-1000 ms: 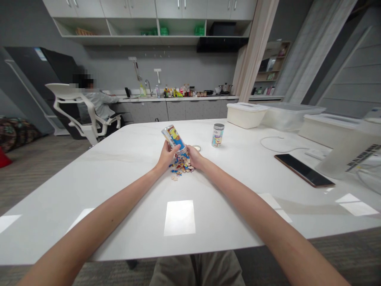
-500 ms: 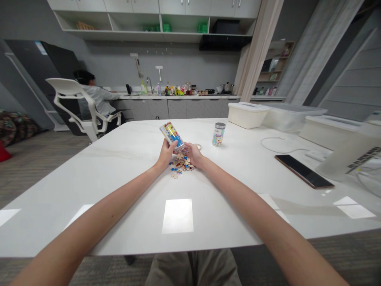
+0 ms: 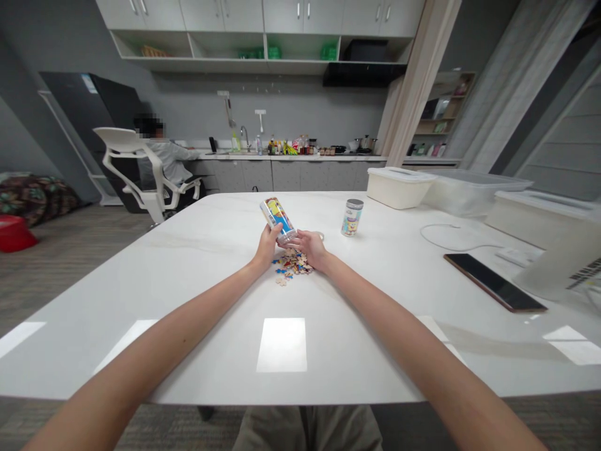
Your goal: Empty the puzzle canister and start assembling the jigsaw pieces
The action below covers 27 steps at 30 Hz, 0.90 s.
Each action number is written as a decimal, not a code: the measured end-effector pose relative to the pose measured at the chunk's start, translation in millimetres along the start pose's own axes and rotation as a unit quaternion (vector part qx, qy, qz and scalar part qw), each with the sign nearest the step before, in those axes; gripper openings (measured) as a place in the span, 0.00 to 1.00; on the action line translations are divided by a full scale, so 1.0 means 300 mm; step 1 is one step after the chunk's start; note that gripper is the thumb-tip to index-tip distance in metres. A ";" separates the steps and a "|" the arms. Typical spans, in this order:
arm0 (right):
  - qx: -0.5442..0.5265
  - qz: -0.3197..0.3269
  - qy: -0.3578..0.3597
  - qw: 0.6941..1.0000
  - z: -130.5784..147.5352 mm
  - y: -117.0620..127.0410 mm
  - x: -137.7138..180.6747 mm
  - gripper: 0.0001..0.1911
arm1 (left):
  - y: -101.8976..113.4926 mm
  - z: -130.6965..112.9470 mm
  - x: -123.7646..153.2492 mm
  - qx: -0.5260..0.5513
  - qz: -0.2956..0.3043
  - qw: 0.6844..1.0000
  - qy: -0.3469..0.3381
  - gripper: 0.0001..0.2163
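Observation:
My left hand (image 3: 266, 248) is wrapped round a clear jar (image 3: 276, 212) with a colourful cartoon label. The jar is tilted, its mouth pointing down and to the right. At that mouth is my right hand (image 3: 313, 248), fingers stretched out towards the rim; whether they touch it I cannot tell. Just below both hands, a heap of small jigsaw puzzle pieces (image 3: 292, 263) lies on the white table (image 3: 211, 338). Partly hidden behind my right hand is a round, lid-like thing (image 3: 320, 235). A second jar (image 3: 352, 218) with a silver lid stands upright beyond it.
On the right lie a phone (image 3: 493, 282) and a white cable (image 3: 436, 241), near a translucent container (image 3: 558, 269). Lidded storage boxes (image 3: 399, 189) line the far right side. A person (image 3: 164, 160) sits in a white-framed chair (image 3: 119, 141) at the back left.
Puzzle pieces showed at the jar's mouth before; now the mouth looks clear of them and the heap lies below. The jar stays tilted in my left hand. The whole view has shifted slightly.

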State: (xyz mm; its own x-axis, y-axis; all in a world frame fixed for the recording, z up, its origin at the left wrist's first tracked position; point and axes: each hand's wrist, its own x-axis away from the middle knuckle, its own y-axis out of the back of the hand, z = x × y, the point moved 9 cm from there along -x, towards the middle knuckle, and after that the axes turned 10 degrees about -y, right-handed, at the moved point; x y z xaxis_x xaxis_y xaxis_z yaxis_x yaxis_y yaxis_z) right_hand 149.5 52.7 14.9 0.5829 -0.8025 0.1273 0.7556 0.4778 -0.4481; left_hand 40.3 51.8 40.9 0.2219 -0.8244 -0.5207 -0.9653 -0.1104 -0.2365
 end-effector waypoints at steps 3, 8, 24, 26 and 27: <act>0.010 0.006 0.020 1.000 0.010 -0.004 -0.001 0.12 | 0.001 0.007 -0.004 0.021 -0.005 1.000 0.010 0.21; 0.013 0.003 0.000 1.000 -0.002 0.002 0.001 0.10 | 0.008 0.016 0.000 0.051 -0.015 0.998 0.035 0.22; 0.067 -0.046 0.027 0.996 -0.021 0.041 -0.032 0.13 | -0.008 0.032 0.018 0.079 0.001 0.992 0.102 0.25; 0.082 -0.051 0.045 0.994 -0.013 0.040 -0.028 0.13 | -0.007 0.035 0.017 0.076 -0.003 0.992 0.098 0.24; 0.087 -0.050 0.054 0.993 -0.010 0.038 -0.025 0.13 | -0.005 0.036 0.016 0.076 -0.009 0.993 0.095 0.23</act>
State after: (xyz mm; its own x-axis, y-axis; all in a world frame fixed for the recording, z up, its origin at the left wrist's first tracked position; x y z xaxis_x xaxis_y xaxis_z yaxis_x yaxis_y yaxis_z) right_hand 152.8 63.2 6.3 0.4743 -0.8781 0.0640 0.8538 0.4410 -0.2765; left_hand 44.4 54.0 29.8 0.1943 -0.9142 -0.3557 -0.9264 -0.0518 -0.3729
